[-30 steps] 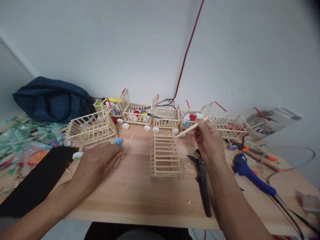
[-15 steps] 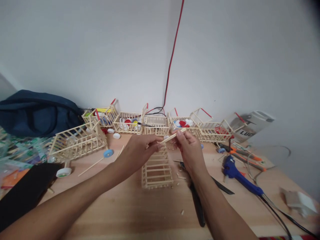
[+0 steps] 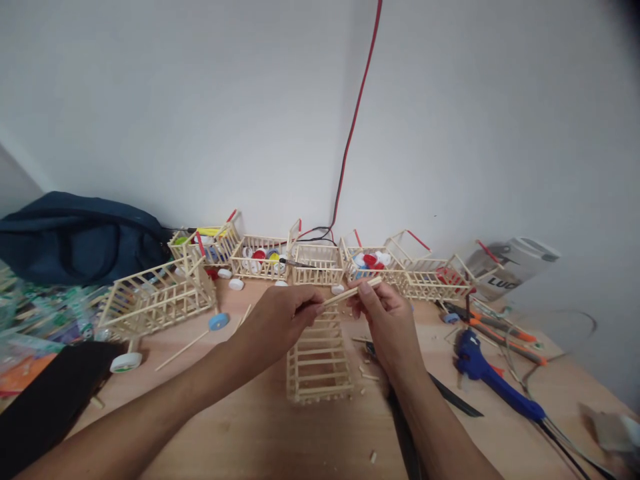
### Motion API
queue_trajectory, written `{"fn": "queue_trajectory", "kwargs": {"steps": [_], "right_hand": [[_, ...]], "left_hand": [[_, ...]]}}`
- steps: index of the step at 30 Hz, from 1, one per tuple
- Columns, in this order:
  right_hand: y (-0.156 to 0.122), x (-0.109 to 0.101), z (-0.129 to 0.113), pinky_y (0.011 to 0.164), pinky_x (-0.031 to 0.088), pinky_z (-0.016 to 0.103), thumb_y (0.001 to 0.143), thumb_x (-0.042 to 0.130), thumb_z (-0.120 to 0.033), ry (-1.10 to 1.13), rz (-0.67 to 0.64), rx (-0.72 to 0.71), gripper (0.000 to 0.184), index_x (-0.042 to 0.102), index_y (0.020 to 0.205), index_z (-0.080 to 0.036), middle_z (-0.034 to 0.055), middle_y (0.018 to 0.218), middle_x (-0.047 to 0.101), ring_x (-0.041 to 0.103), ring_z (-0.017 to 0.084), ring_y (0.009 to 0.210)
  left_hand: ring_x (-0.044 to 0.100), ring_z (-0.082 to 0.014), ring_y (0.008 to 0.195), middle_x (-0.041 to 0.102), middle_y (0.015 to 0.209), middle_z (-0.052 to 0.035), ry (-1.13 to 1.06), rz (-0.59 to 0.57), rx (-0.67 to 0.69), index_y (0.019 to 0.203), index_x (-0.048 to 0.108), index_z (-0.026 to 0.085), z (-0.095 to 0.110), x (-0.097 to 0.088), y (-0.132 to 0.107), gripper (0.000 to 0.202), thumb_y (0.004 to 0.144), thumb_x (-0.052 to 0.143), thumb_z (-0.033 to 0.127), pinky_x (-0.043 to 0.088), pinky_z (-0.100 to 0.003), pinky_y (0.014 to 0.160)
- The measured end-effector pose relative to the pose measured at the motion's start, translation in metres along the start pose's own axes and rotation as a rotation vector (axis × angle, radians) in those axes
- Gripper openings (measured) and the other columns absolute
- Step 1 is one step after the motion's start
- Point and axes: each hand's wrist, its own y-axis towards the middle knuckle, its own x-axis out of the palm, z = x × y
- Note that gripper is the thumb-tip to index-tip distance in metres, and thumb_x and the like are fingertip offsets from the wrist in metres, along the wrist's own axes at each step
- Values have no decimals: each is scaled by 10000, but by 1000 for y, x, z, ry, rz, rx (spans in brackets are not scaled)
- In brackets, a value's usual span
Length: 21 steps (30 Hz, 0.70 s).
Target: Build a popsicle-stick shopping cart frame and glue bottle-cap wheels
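Between my two hands, thin pale wooden sticks (image 3: 343, 296) lie at a slant; they look like two side by side. My left hand (image 3: 290, 313) pinches their lower left end. At the upper right end, my right hand (image 3: 383, 313) grips them between thumb and fingers. Right below the hands stands a small stick-built frame (image 3: 323, 375) with ladder-like rungs, partly hidden by them. Under my right forearm lies a black-handled tool (image 3: 400, 420), mostly covered.
Several stick-built carts (image 3: 160, 300) line the back, some holding bottle caps (image 3: 370, 260). At the right are a blue glue gun (image 3: 495, 380), orange-handled pliers (image 3: 510, 333) and a clear container (image 3: 515, 270). A dark blue bag (image 3: 80, 237) and a black flat object (image 3: 55, 393) lie left.
The whole view has shifted, so things appear a little lower. Both hands keep hold of the sticks in nearly the same pose.
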Motion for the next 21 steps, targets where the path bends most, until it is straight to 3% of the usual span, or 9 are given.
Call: {"fn": "queue_trajectory", "kwargs": {"steps": [5, 9, 14, 21], "right_hand": [[-4, 5, -8, 539, 433, 219, 865, 648, -410, -46, -27, -20, 204, 723, 854, -220, -13, 670, 644, 539, 103, 565], [-6, 8, -11, 531, 437, 218, 863, 648, -392, -45, -60, -28, 179, 720, 860, -228, -4, 697, 668, 552, 108, 577], [-5, 7, -9, 528, 433, 209, 854, 656, -383, -66, -8, -38, 177, 711, 829, -217, -14, 658, 653, 544, 104, 568], [-5, 7, -11, 538, 428, 199, 848, 654, -378, -138, 13, -37, 243, 645, 691, -193, -27, 590, 619, 530, 96, 552]], "left_hand": [[554, -116, 677, 653, 757, 23, 0, 63, 100, 892, 657, 198, 0, 4, -2, 136, 921, 524, 209, 367, -221, 626], [517, -102, 605, 615, 682, 31, 15, 82, 91, 826, 622, 177, 0, 7, -4, 194, 944, 468, 176, 350, -220, 596], [482, -103, 565, 561, 620, 34, 51, 43, 53, 730, 569, 163, 1, 5, -3, 240, 941, 456, 180, 321, -228, 563], [490, -99, 571, 554, 611, 53, 51, -19, 15, 785, 592, 174, 0, 3, -2, 139, 910, 534, 188, 318, -217, 570]]}}
